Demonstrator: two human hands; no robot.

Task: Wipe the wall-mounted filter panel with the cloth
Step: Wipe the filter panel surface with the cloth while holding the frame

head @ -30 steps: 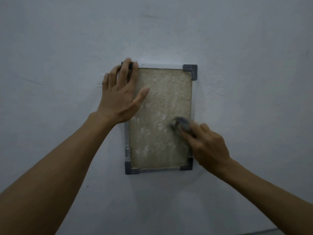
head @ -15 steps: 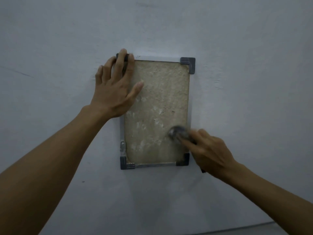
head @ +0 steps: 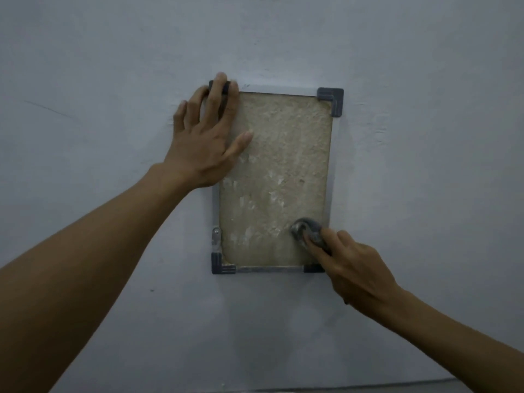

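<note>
Filter panel on grey wall

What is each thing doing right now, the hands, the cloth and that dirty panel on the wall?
left hand: spread flat, pressing the panel's top left corner
right hand: closed on the cloth
cloth: bunched, pressed on the panel's lower right
filter panel: on the wall, dusty, pale streaks

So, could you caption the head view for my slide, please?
Left hand braces the filter panel; right hand presses cloth near its lower-right corner.
</note>
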